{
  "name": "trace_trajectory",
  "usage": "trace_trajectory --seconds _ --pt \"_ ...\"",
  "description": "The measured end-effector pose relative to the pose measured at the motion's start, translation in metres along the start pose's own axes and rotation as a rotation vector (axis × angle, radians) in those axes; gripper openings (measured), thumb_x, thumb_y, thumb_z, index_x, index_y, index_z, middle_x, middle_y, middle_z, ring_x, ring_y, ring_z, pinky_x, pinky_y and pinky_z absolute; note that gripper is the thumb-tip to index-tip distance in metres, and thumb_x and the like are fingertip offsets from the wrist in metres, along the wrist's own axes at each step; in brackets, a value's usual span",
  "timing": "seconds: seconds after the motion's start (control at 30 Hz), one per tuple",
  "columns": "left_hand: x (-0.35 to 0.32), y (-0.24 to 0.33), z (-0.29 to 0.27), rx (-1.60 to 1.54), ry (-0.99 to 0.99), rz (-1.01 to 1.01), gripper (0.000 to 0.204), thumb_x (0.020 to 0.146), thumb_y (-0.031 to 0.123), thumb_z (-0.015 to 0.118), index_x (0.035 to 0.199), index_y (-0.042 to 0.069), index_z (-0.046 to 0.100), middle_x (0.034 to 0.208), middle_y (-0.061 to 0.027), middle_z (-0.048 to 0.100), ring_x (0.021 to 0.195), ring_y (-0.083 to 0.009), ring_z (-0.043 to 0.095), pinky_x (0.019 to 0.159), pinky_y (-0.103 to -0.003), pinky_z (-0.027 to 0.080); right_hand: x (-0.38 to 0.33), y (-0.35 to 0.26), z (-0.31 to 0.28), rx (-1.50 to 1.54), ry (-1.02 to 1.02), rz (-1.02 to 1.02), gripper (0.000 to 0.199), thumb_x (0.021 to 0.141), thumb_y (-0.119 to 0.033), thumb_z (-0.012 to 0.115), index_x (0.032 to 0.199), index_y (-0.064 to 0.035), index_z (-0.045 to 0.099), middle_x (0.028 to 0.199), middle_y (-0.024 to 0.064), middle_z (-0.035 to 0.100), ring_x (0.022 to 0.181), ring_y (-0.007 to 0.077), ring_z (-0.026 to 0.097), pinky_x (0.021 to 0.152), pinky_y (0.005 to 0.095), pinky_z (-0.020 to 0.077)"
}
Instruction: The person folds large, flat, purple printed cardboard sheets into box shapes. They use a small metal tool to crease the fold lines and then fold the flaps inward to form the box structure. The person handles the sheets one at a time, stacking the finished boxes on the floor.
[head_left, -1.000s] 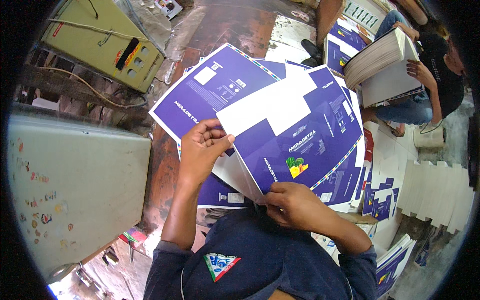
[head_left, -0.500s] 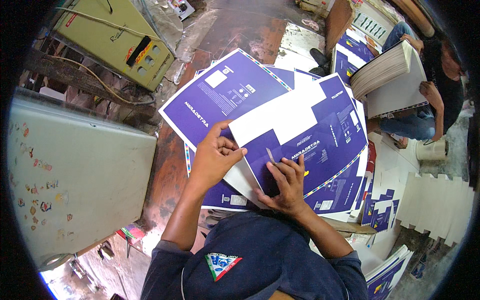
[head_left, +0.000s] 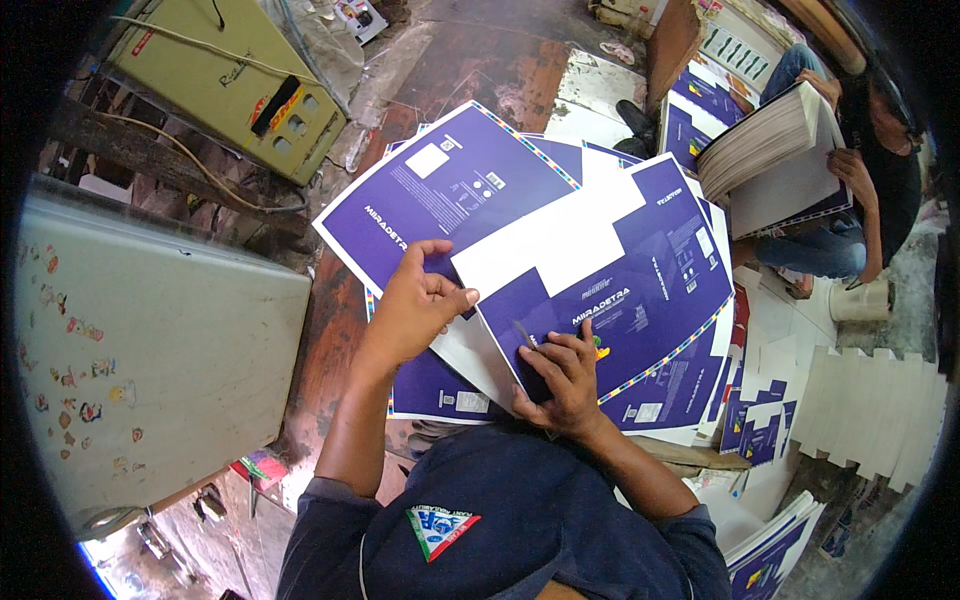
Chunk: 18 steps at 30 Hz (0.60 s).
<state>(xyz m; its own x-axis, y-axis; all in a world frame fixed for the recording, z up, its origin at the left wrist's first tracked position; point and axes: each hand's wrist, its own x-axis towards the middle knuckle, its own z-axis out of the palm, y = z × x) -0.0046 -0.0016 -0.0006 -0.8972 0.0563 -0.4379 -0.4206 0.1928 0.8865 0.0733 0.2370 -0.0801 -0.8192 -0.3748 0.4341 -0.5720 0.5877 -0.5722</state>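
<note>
A large purple-and-white printed sheet point(head_left: 640, 270) with a coloured strip along one edge lies tilted on top of a loose pile. My left hand point(head_left: 415, 305) is at its left edge, thumb and curled fingers pinching the rim. Over the lower left part of the same sheet rests my right hand point(head_left: 562, 378), its fingers bent. A thin grey blade-like strip point(head_left: 524, 334) sticks out from these fingers; how they grip it is partly hidden. Beneath, another purple printed sheet point(head_left: 430, 190) shows at the upper left, with more sheets under both.
To the left stand a pale cabinet point(head_left: 160, 350) with stickers and an olive-green metal box point(head_left: 230, 80) with a cable. At the right, another person point(head_left: 890, 190) holds a thick stack of sheets point(head_left: 765, 145). Notched white stacks point(head_left: 870, 410) and purple cut pieces point(head_left: 762, 425) lie below.
Both my hands have shifted slightly left, and the top sheet has slid a little left with them. The grey strip has moved along with my right hand. The other person's stack has shifted slightly.
</note>
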Motion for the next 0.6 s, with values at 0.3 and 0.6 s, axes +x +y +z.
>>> trace_trajectory --seconds 0.3,0.6 --pt "-0.012 -0.007 0.008 0.16 -0.133 -0.087 0.039 0.086 0.031 0.077 0.099 -0.005 0.067 0.071 -0.003 0.062 0.059 -0.0071 0.054 0.051 -0.024 0.042 0.002 -0.002 0.001 0.012 0.02 0.016 0.046 0.069 -0.027 0.077 0.111 -0.0097 0.07 0.1 0.0081 0.061 0.109 0.0293 0.055 0.115 0.0623 0.0223" --pt "-0.01 -0.008 0.005 0.205 -0.106 -0.054 0.032 0.088 0.032 0.074 0.086 -0.001 0.07 0.063 -0.0007 0.059 0.054 -0.007 0.053 0.047 -0.024 0.04 0.001 -0.003 0.0 0.024 0.018 0.015 0.045 0.068 -0.026 0.077 0.11 -0.01 0.07 0.1 0.0081 0.061 0.11 0.0292 0.055 0.115 0.0627 0.022"
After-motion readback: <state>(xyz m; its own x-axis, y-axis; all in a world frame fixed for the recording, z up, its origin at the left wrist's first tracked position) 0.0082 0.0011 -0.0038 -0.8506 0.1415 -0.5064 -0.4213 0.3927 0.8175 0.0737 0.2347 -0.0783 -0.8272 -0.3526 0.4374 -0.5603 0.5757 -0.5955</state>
